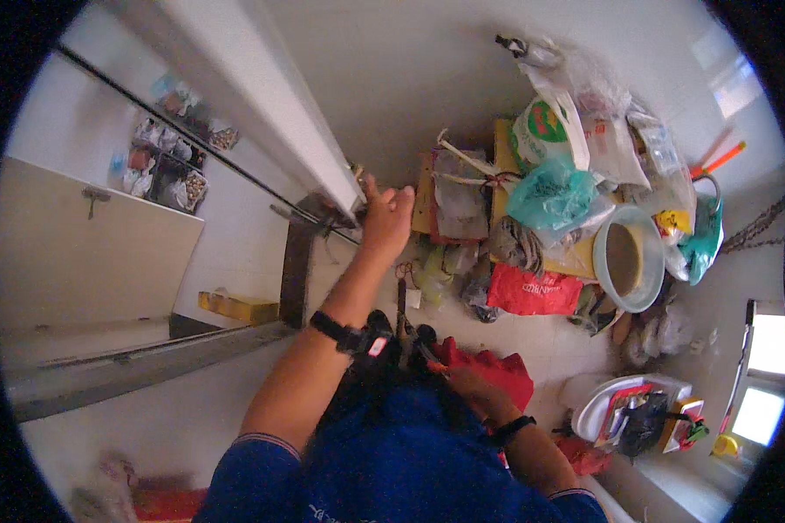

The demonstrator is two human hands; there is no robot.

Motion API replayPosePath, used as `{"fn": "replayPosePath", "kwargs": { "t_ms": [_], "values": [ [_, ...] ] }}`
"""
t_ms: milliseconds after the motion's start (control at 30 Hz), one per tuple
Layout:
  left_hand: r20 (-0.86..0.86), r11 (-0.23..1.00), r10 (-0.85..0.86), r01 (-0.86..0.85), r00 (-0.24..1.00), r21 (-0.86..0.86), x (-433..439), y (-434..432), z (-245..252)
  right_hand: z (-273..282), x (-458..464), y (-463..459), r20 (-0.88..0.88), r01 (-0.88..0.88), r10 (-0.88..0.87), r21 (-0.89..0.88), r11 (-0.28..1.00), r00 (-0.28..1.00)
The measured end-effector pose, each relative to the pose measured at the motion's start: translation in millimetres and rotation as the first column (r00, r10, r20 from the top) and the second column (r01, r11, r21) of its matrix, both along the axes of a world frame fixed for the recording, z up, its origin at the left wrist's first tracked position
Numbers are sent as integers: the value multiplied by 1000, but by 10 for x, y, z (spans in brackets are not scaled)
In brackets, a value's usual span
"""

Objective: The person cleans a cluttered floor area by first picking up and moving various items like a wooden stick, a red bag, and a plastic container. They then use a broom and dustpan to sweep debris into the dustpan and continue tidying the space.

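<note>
My left hand [389, 219] is raised at the edge of a white door [281, 98], beside a small brass-coloured fitting [356, 171]. Its fingers are partly bent, and the door side of the hand is hard to make out. A watch-like device on a black strap [343, 335] circles the left wrist. Low in front of my body, my right hand [476, 387] is closed around what looks like a hand tool with an orange part [437, 367]; blur hides its kind. Just beyond that hand spreads a red cloth or bag [507, 372] with a wavy edge.
Plastic bags [553, 196], a red packet [535, 291] and a pale plastic basin [657, 261] crowd a low surface at the right. Farther down stands a white tub [592, 408] with books and boxes. A yellow box [239, 307] lies left, past the door frame [150, 369].
</note>
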State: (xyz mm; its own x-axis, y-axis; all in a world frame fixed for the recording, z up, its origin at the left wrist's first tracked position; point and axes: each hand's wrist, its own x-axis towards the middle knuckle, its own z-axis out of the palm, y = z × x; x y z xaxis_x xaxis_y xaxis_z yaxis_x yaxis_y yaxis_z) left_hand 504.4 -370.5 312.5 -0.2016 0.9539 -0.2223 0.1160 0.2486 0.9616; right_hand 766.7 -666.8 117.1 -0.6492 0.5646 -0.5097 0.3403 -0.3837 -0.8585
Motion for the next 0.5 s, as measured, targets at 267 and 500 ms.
{"fn": "replayPosePath", "kwargs": {
  "t_ms": [267,500],
  "values": [
    [-7,917,-400,399,917,-22,-139,52,47,170,-284,770,297,-296,212,273,916,931],
    [38,865,-325,313,945,-391,-1061,-1612,-817,-578,-107,1773,291,-464,389,738,489,874]
  ]
}}
